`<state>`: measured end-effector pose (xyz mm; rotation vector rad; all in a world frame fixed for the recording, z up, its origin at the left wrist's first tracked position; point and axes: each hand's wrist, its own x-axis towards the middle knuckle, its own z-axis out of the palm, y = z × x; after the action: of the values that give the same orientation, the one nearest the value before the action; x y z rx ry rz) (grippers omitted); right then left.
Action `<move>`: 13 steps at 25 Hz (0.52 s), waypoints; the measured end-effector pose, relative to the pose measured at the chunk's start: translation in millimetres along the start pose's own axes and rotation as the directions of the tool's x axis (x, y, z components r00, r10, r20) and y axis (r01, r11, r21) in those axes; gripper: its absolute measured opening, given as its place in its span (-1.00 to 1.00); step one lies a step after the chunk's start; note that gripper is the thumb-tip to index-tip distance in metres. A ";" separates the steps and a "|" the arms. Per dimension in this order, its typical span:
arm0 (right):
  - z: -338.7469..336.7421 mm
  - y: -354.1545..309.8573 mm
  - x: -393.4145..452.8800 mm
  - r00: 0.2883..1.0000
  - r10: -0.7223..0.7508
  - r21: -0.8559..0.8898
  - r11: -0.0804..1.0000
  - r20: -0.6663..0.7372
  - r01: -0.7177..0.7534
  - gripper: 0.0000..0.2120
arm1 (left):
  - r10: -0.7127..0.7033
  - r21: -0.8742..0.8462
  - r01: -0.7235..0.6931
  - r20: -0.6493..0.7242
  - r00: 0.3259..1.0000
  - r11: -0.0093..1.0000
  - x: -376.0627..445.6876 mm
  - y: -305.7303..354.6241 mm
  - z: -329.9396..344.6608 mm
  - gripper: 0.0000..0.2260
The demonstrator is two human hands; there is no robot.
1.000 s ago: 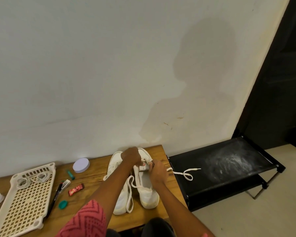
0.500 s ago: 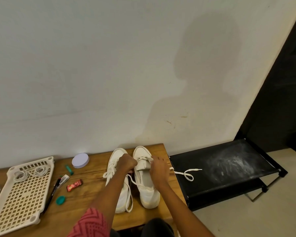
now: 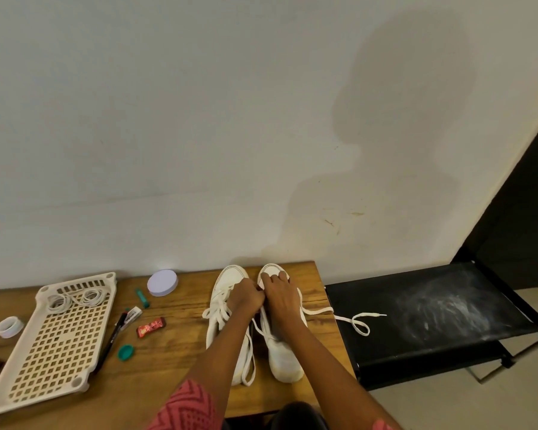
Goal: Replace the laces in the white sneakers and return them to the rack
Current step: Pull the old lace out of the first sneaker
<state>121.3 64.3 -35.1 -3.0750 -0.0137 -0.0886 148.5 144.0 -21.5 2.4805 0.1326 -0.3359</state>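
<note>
The left hand [image 3: 246, 297] is pinching the lace [image 3: 351, 319]; the right hand [image 3: 280, 294] is pressing flat on the right sneaker [image 3: 284, 355]; pulling evenly should help.

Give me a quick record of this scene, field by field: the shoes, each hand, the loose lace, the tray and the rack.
sneakers: two white sneakers side by side on the wooden table
left hand: left hand curled at the right sneaker's lacing, apparently pinching the lace
right hand: right hand rests on the right sneaker, fingers spread
lace end: loose lace end trails onto the black rack
tray: perforated plastic tray with coiled laces at its far end
rack: holds no shoes
</note>
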 end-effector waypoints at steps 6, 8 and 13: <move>1.9 5.8 -1.3 0.998 -0.043 -0.007 0.999 -0.050 0.043 -0.72 | 0.000 -0.015 0.000 -0.033 0.999 1.000 -0.5 -0.2 2.8 -0.82; 1.9 11.2 2.8 0.998 0.003 0.074 0.997 -0.070 0.002 -0.64 | -0.007 -0.011 0.006 -0.050 0.999 1.000 -2.3 0.6 3.0 -0.81; -1.2 49.1 -1.0 0.747 0.652 0.885 0.260 0.135 -0.387 -0.71 | -0.037 0.022 0.038 -0.044 0.998 0.999 -2.6 1.4 2.0 -0.80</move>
<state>120.9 15.2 -37.2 -1.8101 0.7523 -0.3300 145.9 141.7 -21.5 2.5110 0.1943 -0.3005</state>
